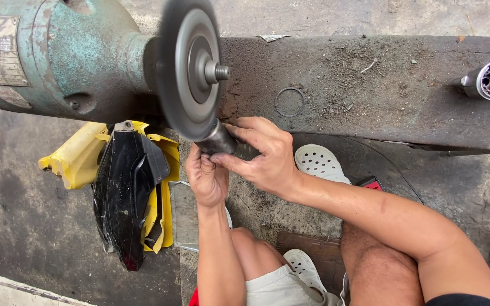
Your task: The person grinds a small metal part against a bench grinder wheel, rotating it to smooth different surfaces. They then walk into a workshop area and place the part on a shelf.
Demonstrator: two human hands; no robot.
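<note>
Head view: both the left hand (pixel 206 180) and right hand (pixel 265 154) grip a short dark metal cylinder (pixel 218 141), its long axis angled up-left, pressed against the lower rim of the grinder wheel (pixel 188 71).

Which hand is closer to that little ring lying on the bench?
The right hand. It sits just below the ring, fingers gripping the metal cylinder. The left hand is lower and further left, under the cylinder.

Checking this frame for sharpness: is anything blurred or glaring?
Head view: the grinder wheel shows smeared, streaky blur at its rim; the left hand, right hand and the metal cylinder they hold are sharp; light is soft and even, without glare.
</note>
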